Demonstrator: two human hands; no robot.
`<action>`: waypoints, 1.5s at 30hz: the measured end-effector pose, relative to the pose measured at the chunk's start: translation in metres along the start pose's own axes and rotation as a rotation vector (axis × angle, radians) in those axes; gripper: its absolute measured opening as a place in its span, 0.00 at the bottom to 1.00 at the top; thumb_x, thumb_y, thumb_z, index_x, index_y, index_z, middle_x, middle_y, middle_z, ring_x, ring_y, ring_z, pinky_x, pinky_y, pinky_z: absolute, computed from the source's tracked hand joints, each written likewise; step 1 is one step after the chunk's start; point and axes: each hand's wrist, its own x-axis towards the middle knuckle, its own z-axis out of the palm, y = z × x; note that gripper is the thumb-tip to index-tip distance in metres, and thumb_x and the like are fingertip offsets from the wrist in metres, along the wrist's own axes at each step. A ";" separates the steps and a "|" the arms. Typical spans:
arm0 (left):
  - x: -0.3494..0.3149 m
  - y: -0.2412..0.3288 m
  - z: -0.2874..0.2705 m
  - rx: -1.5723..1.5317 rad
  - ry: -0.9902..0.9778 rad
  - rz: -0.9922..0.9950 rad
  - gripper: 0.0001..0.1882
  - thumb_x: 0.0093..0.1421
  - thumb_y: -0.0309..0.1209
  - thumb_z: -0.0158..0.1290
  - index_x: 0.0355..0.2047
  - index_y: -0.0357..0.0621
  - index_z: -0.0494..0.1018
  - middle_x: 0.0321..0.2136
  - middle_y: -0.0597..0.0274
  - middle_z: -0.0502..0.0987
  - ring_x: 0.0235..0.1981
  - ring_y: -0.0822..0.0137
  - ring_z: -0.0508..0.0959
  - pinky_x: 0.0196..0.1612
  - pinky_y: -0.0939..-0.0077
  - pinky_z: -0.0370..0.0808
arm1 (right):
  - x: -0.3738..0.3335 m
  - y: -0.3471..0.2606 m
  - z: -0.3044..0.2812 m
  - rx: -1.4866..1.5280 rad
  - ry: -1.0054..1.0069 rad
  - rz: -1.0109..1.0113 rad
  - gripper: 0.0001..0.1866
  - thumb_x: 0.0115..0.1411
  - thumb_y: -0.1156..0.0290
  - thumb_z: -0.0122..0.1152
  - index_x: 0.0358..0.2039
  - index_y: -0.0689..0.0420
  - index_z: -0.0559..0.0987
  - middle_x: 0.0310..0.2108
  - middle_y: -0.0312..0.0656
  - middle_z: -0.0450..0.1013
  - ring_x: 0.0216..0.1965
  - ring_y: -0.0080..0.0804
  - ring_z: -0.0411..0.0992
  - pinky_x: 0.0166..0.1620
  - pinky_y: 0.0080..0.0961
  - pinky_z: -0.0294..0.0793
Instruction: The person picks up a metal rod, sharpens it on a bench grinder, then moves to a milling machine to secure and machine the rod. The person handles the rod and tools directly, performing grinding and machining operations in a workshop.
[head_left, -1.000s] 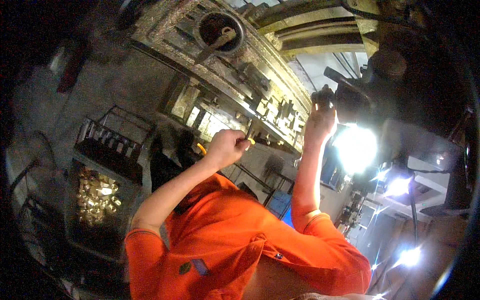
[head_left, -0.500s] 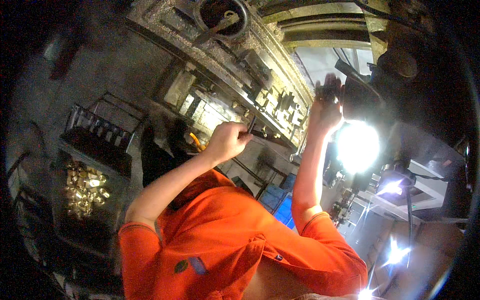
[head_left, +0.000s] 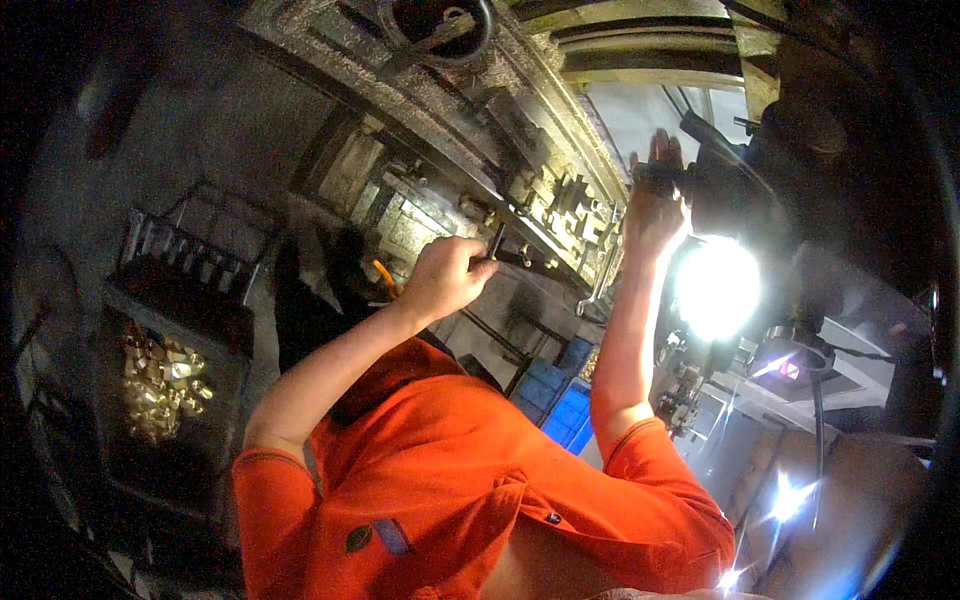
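Observation:
My left hand [head_left: 445, 278] is closed, with a short dark rod or handle [head_left: 497, 241] sticking up from between the thumb and fingers. It is at the front edge of a chip-covered metal machine bed [head_left: 560, 130]. My right hand [head_left: 657, 210] is raised beside a glaring lamp [head_left: 717, 289], its fingers stretched upward. A dark band crosses the fingers; I cannot tell whether it is a machine part or shadow. Brass-coloured blocks and fittings [head_left: 570, 200] are on the machine between the two hands.
A dark bin with shiny brass pieces [head_left: 165, 385] stands at the left, a wire rack [head_left: 190, 245] behind it. A round handwheel [head_left: 440, 25] is at the top. Blue crates [head_left: 570, 412] are below the machine, and a second light [head_left: 790, 502] glares at lower right.
My left hand has shifted slightly left, and the dark rod stands out more clearly. My right fingers reach a little higher. The whole view has shifted slightly.

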 end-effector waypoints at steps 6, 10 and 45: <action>0.020 0.019 0.007 0.190 -0.009 0.047 0.12 0.51 0.36 0.55 0.23 0.38 0.73 0.18 0.49 0.73 0.20 0.51 0.73 0.25 0.62 0.67 | -0.060 0.007 -0.005 -0.355 -0.092 -0.160 0.39 0.57 0.48 0.45 0.62 0.59 0.51 0.63 0.48 0.47 0.64 0.43 0.45 0.64 0.45 0.44; 0.028 0.040 0.008 0.052 -0.029 0.029 0.13 0.52 0.37 0.55 0.21 0.37 0.72 0.18 0.49 0.72 0.21 0.50 0.73 0.25 0.61 0.68 | -0.050 -0.015 -0.026 -0.208 0.081 -0.105 0.28 0.57 0.63 0.45 0.57 0.60 0.61 0.59 0.49 0.56 0.62 0.44 0.50 0.62 0.47 0.48; 0.020 0.026 -0.001 0.084 0.043 -0.007 0.12 0.52 0.35 0.55 0.19 0.38 0.72 0.18 0.52 0.74 0.20 0.56 0.75 0.25 0.66 0.70 | -0.017 0.032 -0.002 0.016 0.114 -0.141 0.25 0.55 0.66 0.48 0.55 0.56 0.63 0.53 0.43 0.63 0.60 0.38 0.55 0.61 0.51 0.49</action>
